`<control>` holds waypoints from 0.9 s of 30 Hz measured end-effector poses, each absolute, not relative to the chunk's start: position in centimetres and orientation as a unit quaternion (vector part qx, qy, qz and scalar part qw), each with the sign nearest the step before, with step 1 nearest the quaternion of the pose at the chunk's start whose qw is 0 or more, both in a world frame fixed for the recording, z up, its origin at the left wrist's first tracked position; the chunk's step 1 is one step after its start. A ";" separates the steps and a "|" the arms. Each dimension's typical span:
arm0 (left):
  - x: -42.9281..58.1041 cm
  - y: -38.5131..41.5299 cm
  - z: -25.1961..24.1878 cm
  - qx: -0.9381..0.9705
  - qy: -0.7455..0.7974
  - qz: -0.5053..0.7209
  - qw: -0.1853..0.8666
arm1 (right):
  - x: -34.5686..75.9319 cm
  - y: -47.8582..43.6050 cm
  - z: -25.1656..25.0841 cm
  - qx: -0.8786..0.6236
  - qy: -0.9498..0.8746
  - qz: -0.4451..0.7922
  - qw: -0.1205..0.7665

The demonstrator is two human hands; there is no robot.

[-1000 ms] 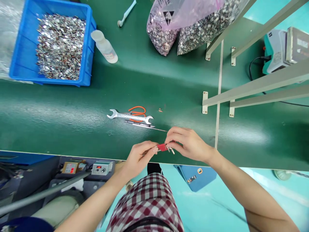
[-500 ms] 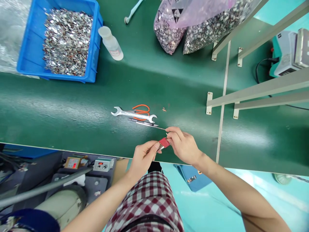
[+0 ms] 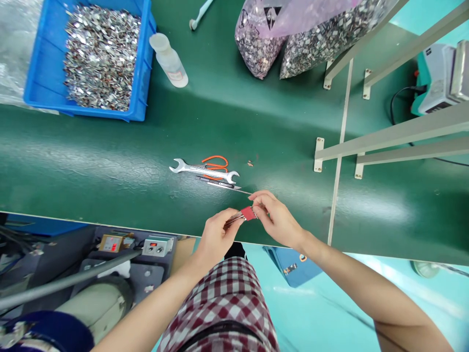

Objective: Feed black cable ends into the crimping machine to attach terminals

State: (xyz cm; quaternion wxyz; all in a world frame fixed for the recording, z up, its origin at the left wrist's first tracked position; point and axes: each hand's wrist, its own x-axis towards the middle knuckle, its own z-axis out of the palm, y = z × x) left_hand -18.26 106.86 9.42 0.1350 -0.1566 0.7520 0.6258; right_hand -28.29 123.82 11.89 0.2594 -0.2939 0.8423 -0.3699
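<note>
My left hand (image 3: 219, 233) is closed on a red-banded bundle of thin metal rods (image 3: 248, 213), held close over the table's front edge. My right hand (image 3: 276, 218) pinches at the right end of the same bundle, its fingertips hiding that end. Just beyond the hands lie a double open-ended wrench (image 3: 205, 171), orange-handled scissors (image 3: 215, 159) partly under it, and a slim craft knife (image 3: 224, 185). A thin metal rod (image 3: 245, 191) reaches from beside the knife to my right fingertips; whether they touch it, I cannot tell.
A blue bin (image 3: 144, 93) of small metal pieces stands at the back left, beside a white plastic bottle (image 3: 171, 63). Pink-tinted bags (image 3: 262, 49) of similar pieces lie at the back. Pale metal legs (image 3: 370, 139) stand on the green table (image 3: 91, 166) at right.
My left hand has shifted along the bundle, and more of the rods show left of the red band. My right fingers have moved slightly. The whole view has shifted a little.
</note>
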 end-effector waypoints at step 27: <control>-19.2 107.3 4.6 -0.189 0.731 0.628 0.189 | -33.7 129.8 11.0 -0.162 0.917 -0.351 0.098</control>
